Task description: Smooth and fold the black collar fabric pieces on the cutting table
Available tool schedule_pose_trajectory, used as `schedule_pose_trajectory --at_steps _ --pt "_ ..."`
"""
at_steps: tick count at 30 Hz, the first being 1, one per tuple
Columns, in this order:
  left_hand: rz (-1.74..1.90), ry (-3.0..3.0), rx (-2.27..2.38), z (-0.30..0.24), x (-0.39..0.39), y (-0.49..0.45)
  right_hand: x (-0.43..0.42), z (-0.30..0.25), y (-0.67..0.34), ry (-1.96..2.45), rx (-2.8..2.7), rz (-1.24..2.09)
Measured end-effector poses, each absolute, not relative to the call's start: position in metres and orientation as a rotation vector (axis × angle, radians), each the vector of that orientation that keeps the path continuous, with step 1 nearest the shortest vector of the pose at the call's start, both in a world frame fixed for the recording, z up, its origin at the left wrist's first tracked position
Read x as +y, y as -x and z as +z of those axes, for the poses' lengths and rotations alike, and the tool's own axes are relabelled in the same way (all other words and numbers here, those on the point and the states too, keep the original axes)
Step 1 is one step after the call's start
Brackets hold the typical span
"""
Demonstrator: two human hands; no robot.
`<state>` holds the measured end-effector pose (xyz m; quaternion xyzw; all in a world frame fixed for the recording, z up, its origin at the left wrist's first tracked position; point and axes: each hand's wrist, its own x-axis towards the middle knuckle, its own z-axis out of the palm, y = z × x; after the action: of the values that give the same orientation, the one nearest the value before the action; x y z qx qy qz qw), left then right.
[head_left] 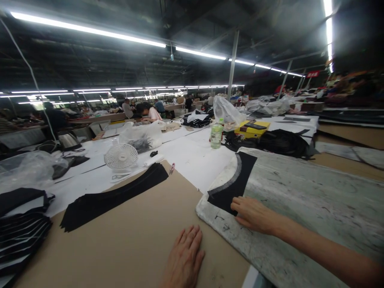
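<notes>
My right hand (254, 215) lies flat with fingers stretched out on the near end of a curved black fabric piece (233, 180), which rests on a scuffed grey-white board (300, 204). My left hand (185, 258) rests open, palm down, on a brown cardboard sheet (126, 240) at the bottom middle, holding nothing. A long stack of curved black fabric strips (111, 196) lies across the far part of the cardboard, apart from both hands.
A small white fan (121, 158), a plastic bottle (215, 136), a yellow box (252, 129), a black bag (282, 143) and plastic bags sit on the white table beyond. More black fabric stacks (21, 232) lie at the left. Other people work at distant tables.
</notes>
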<state>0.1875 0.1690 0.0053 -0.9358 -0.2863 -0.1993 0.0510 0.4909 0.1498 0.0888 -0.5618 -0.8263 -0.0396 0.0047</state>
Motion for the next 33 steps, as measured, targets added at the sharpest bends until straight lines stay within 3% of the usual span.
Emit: schedule_pose_trajectory --at_steps 12,33 --pt "-0.599 2.893 -0.911 0.008 0.168 -0.186 0.161 0.075 -0.497 1.655 -2.65 -0.176" --pt "-0.566 2.916 -0.956 0.011 0.166 -0.188 0.156 0.081 -0.509 1.605 -2.668 0.127"
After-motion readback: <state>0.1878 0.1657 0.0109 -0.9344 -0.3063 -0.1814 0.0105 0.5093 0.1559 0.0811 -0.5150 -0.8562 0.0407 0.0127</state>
